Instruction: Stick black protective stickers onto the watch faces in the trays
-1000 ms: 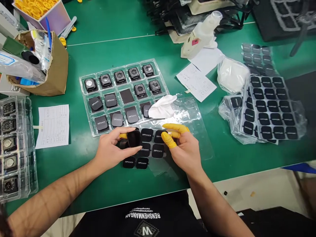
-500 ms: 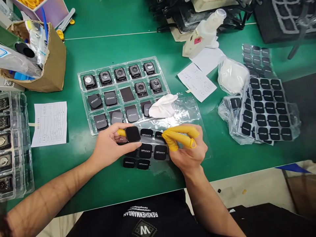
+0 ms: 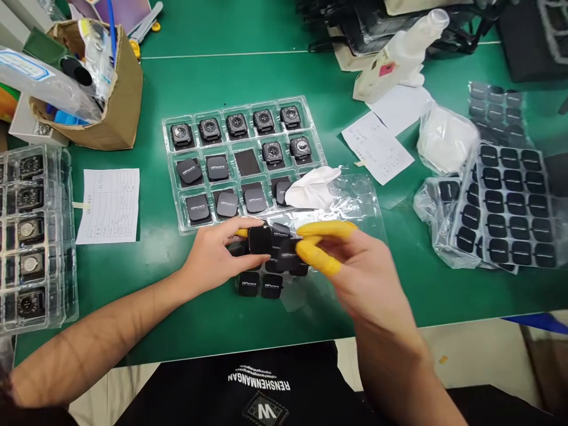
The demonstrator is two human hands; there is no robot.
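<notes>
My left hand (image 3: pixel 213 251) grips a square black smartwatch (image 3: pixel 260 240) by its edges, the dark screen facing up. A yellow finger cot shows partly behind the watch. Yellow cots also cover fingertips of my right hand (image 3: pixel 359 269), which pinches a black film sticker (image 3: pixel 290 244), blurred by motion, just right of the watch. Whether film and watch touch, I cannot tell. Beneath both hands lies a clear sheet of black HiFuture stickers (image 3: pixel 271 286), partly hidden. Behind them, a clear plastic tray (image 3: pixel 172 171) holds several watches, some back up, others bearing HiFuture film.
A white cloth (image 3: pixel 313 188) lies over the tray's right corner. Stacked sticker sheets (image 3: pixel 517 204) and a spray bottle (image 3: pixel 402 59) stand to the right. On the left are a cardboard box (image 3: pixel 122 100), a paper form (image 3: pixel 109 207) and another watch tray (image 3: pixel 53 296).
My right hand has lifted a black sticker off the sheet and brought it beside the watch. My left hand still holds the watch. The whole view has shifted a little.
</notes>
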